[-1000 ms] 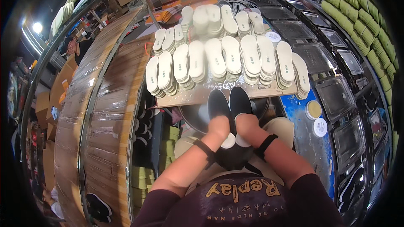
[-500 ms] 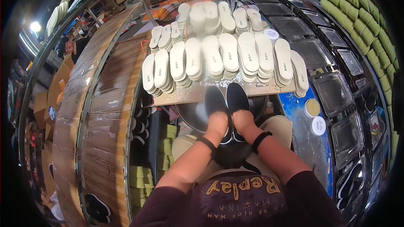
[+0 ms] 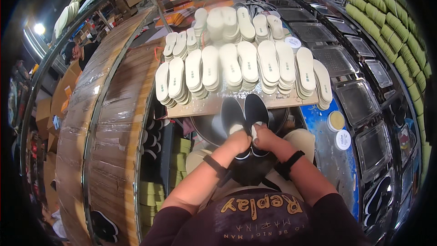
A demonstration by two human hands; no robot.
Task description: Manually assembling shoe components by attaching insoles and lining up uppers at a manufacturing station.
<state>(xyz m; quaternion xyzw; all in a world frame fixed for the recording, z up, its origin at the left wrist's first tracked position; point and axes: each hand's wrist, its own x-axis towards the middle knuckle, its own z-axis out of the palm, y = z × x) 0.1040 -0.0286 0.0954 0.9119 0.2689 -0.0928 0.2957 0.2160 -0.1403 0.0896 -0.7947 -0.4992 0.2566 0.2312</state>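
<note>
Side by side, toes pointing away from me, two black slip-on shoes with white soles stand in front of the board's near edge. At the heel of the left shoe (image 3: pixel 231 111) is my left hand (image 3: pixel 240 139), closed on it, its fingers partly hidden. My right hand (image 3: pixel 266 137) grips the heel end of the right shoe (image 3: pixel 256 110), thumb against the opening. Something white, which looks like an insole's heel, shows in each opening. Beyond the shoes, stacks of cream insoles (image 3: pixel 232 66) lie in rows on a wooden board (image 3: pixel 205 107).
A blue surface (image 3: pixel 323 152) on the right bears two round lids (image 3: pixel 342 140). Racks of metal-framed trays (image 3: pixel 359 102) and green rolled stacks (image 3: pixel 380 13) stand farther right. To the left runs a long wrapped wooden bench (image 3: pixel 114 141). A dark round basin (image 3: pixel 207 125) sits below the board.
Both hands have drawn back from deep inside the shoes to their heels, so the white in the openings now shows. The shoes have shifted slightly.
</note>
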